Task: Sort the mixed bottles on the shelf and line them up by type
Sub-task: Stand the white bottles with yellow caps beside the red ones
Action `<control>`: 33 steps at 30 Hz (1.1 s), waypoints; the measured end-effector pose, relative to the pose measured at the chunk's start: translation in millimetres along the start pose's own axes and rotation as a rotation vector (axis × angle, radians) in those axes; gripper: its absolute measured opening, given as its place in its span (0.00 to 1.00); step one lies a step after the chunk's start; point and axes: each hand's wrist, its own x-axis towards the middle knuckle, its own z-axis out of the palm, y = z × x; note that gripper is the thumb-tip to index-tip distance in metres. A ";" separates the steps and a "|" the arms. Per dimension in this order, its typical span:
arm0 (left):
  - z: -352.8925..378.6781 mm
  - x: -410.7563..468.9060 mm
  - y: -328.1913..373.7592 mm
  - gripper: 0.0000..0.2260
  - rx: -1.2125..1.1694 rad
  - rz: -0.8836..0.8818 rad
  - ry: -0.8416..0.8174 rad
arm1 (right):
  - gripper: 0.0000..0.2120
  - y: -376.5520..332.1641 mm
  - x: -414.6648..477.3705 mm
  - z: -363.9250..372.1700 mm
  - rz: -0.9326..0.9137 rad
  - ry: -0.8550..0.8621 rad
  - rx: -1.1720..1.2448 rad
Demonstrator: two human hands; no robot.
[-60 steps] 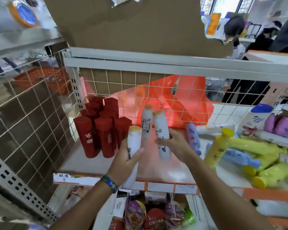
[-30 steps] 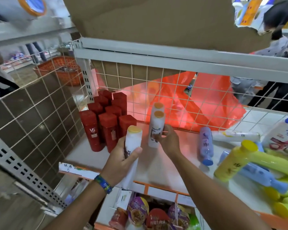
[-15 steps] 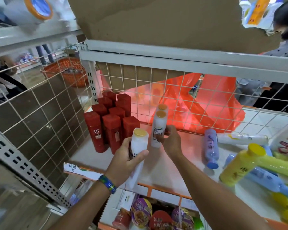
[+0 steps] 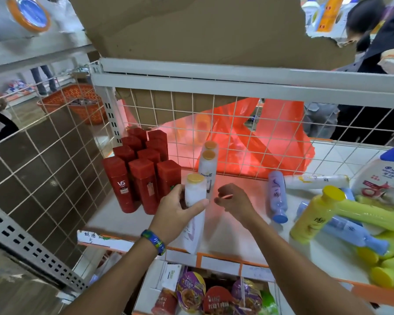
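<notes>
The held white bottle (image 4: 195,194), with a gold cap, is near the front left of the shelf (image 4: 123,220), roughly upright. The left hand (image 4: 176,213) grips its upper body, fingers and thumb wrapped round it. Its lower end reaches the front edge of the shelf; whether it rests there cannot be determined. The left wrist carries a blue-green wristband (image 4: 154,242).

The right hand (image 4: 234,201) hovers just right of the held bottle. Its fingers are loosely curled and hold nothing.

Directly behind the held bottle, two white Pantene bottles (image 4: 207,170) stand upright, one behind the other. To their left, the red bottles (image 4: 143,169) stand upright in rows against the left corner.

The right part of the shelf holds unsorted items:
- a lilac bottle (image 4: 275,196) lying with its blue cap toward the front;
- a slim white bottle (image 4: 316,181) lying on its side behind it;
- a yellow bottle (image 4: 314,214), tilted;
- a blue bottle (image 4: 350,233) and several yellow-green bottles (image 4: 373,215) lying in a pile;
- a large white bottle with a blue cap (image 4: 383,176) at the far right.

A red plastic bag (image 4: 271,142) hangs behind the wire grid back panel (image 4: 214,105).
</notes>
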 end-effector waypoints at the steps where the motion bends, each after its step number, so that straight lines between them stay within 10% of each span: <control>1: 2.7 3.5 0.6 0.17 -0.001 -0.001 0.016 | 0.13 -4.2 -5.2 -6.5 0.017 -0.128 0.002; 9: 28.1 24.9 8.1 0.23 0.054 0.055 0.092 | 0.21 -22.6 -46.4 -33.5 0.053 -0.698 0.108; 18: 45.3 31.2 19.5 0.16 0.036 0.120 0.092 | 0.21 -14.2 -52.3 -4.2 -0.096 -0.233 0.106; 33: 2.0 7.7 -5.6 0.11 0.142 0.056 0.052 | 0.23 14.5 -32.9 19.6 -0.025 0.030 0.089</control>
